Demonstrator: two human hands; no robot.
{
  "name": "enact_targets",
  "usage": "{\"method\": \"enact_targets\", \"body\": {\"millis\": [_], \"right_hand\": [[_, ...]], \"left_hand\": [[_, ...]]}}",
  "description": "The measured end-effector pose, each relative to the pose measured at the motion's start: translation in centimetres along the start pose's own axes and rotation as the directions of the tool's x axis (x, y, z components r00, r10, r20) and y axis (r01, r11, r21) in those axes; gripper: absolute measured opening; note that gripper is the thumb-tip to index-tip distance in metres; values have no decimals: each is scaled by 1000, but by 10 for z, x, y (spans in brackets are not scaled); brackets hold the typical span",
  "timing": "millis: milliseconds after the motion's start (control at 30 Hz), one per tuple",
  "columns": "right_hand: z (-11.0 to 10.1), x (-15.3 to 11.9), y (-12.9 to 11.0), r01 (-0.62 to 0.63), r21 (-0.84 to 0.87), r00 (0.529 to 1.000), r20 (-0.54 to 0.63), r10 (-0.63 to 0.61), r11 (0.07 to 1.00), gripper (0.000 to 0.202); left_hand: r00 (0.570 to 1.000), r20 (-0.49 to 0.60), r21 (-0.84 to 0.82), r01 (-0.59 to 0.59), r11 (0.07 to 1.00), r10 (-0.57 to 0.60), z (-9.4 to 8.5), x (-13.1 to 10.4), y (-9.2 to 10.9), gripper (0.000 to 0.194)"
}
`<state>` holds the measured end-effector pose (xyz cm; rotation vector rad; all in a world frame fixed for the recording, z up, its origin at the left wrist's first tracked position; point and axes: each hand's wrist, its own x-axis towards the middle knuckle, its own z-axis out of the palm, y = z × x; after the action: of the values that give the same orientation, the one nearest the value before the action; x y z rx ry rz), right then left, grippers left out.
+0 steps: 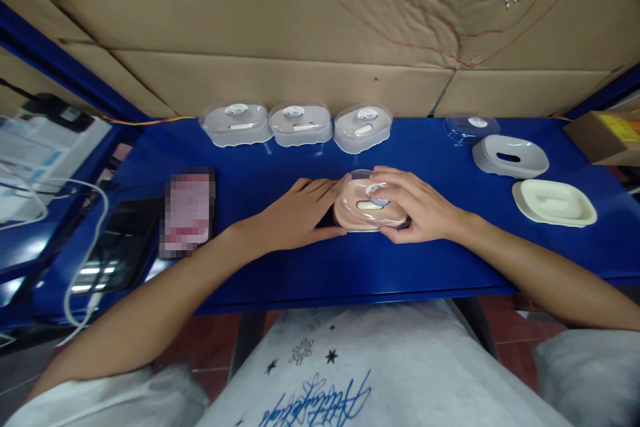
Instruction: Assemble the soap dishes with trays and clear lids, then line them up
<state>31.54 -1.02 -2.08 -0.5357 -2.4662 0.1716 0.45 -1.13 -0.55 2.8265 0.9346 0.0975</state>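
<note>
Fingers (325, 199) of L hand (287, 219): part-open, thumb spread low, bracing L end of peach box (373, 219). Fingers of R hand (425, 210): half-curled over clear cover (359, 175) and round label (376, 194), thumb low at near edge, holding R end. Box pos.: btw. both sets of fingers, at blue table (300, 280); full contact w/ table, cannot tell.

Handling (est.): light, base fairly stiff; cover thin, slick, apt to flex or crack if squeezed hard. Grip low at both short ends, incl. base; avoid heavy pressure on mid-top.

Edges, ref. fingers: toward body, near table edge. Beyond fingertips, three covered boxes (300, 133) in row, then cardboard wall (280, 77). Well L, phone (189, 213). Well R, cream tray (555, 213) and grey box (484, 160), w/ clear lid (467, 132) just beyond. Best room for moving: toward body, or short shift R; min. room on far side.
</note>
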Motion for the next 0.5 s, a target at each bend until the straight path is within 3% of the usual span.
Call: {"method": "enact_targets", "body": {"millis": [500], "right_hand": [[-2,2,-1,-45,10,997,60,44,999,68]], "left_hand": [[999,7,0,51,999,-51,-1,-1,3,90]]}}
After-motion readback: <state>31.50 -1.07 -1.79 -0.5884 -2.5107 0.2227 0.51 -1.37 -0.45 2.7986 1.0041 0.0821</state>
